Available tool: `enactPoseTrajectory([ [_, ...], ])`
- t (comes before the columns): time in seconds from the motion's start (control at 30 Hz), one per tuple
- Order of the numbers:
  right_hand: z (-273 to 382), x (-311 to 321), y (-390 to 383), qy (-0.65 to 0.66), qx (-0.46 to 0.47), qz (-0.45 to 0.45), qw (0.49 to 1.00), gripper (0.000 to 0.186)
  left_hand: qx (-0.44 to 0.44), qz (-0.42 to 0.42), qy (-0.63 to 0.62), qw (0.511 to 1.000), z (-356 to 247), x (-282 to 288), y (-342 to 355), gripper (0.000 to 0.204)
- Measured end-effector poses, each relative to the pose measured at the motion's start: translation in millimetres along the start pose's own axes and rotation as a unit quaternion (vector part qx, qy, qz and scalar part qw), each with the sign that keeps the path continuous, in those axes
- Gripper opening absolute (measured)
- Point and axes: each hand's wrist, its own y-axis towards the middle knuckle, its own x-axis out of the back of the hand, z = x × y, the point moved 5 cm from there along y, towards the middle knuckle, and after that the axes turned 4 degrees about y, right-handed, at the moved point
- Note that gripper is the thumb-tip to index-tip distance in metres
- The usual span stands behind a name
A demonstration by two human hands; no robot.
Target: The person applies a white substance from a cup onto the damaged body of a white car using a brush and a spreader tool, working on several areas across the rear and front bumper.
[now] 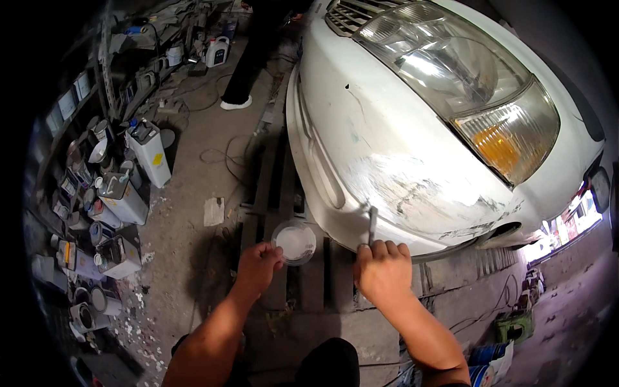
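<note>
My left hand (259, 263) pinches the rim of a small clear plastic cup (295, 244) with whitish stuff in it. My right hand (385, 271) is closed around a slim grey tool (373, 224), likely a narrow brush or spatula; its exact kind does not show. The tool's tip points up at the lower corner of a white car bumper (380, 148), and whether it touches the paint I cannot tell. Dark scuffs and scratches mark the bumper there. Above them sits a headlight (451, 68) with an orange section.
Many cans and tins, such as a tall white can (149, 153), crowd the floor at left. A wooden pallet (311, 274) lies below the bumper. Another person's dark-clothed leg (253, 58) stands at the far side. Cables (229, 151) and a green object (514, 327) lie about.
</note>
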Motion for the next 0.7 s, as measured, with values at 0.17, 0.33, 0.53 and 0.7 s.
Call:
enactPoseTrajectory([
  [0.17,-7.9,-12.7,27.0,0.027,0.036,-0.05,0.998,0.02,0.012,-0.007,-0.047,0.999,5.0,-7.2,4.0,0.019],
  [0.33,-44.8,16.8,-24.4,0.057,-0.003,-0.023,0.998,0.022,0.021,-0.005,-0.001,1.0,-1.5,-10.7,-0.2,0.018],
  [0.53,-53.1,36.8,-53.4,0.056,-0.053,-0.054,0.996,0.022,0.01,0.006,-0.011,1.0,-3.1,-15.8,-0.7,0.018],
  [0.7,-49.8,22.0,-39.1,0.091,0.014,-0.045,0.995,0.021,0.009,0.033,-0.003,0.999,-4.0,-29.7,-5.2,0.017],
])
